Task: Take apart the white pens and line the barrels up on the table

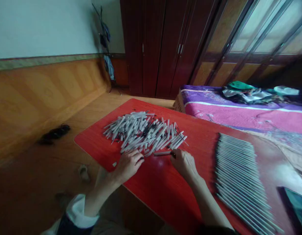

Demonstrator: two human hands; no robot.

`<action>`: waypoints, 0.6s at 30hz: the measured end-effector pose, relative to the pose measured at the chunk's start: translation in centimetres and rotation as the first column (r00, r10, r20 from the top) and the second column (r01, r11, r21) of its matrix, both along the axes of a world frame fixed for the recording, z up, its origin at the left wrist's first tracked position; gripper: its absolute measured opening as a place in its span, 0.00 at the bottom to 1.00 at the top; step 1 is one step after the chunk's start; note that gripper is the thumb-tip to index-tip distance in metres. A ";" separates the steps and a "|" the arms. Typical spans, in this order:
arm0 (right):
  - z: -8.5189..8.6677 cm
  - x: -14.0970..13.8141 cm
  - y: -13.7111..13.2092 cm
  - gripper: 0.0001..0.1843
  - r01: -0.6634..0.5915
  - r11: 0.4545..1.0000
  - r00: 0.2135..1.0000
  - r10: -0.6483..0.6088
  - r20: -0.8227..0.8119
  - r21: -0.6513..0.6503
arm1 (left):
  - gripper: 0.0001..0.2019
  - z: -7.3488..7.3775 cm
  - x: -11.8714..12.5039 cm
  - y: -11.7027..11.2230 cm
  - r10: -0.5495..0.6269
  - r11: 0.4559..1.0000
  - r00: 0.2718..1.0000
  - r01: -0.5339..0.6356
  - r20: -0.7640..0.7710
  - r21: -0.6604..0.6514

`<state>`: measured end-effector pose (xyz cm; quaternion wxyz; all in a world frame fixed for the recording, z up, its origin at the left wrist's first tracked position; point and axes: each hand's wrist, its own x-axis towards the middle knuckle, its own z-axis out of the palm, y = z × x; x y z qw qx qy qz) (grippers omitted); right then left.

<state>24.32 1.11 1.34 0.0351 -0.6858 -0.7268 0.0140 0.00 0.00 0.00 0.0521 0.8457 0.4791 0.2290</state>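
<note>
A loose heap of several grey pen barrels and thin dark refills point(144, 132) lies on the red table point(165, 186). My left hand point(128, 163) rests at the heap's near edge with fingers curled on the pieces; what they grip is hidden. My right hand point(184, 162) pinches one grey pen point(162, 153) at its end, holding it level just in front of the heap. To the right, a neat row of several assembled pens point(239, 176) lies side by side.
A dark tablet point(296, 205) sits at the table's right corner. A bed with a purple and pink cover point(239, 112) stands behind the table, clothes piled on it. Dark wardrobe point(163, 45) at the back. A black object point(54, 133) lies on the wooden floor.
</note>
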 end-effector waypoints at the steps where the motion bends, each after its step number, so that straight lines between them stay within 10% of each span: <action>1: 0.0 -0.5 -0.1 0.12 -0.053 0.999 0.999 0.053 0.010 0.002 | 0.04 0.5 0.6 0.6 0.003 1.000 1.000 -0.003 0.007 0.014; 8: 0.6 -2.2 -0.4 0.14 -0.180 0.984 0.980 0.181 0.078 -0.010 | 0.06 2.4 5.5 3.7 -0.117 0.990 0.988 0.124 -0.097 0.068; 18: -0.3 0.4 -1.1 0.12 -0.050 0.997 0.996 0.046 0.075 0.056 | 0.09 -0.2 9.5 5.4 -0.211 0.975 0.968 0.218 -0.136 0.040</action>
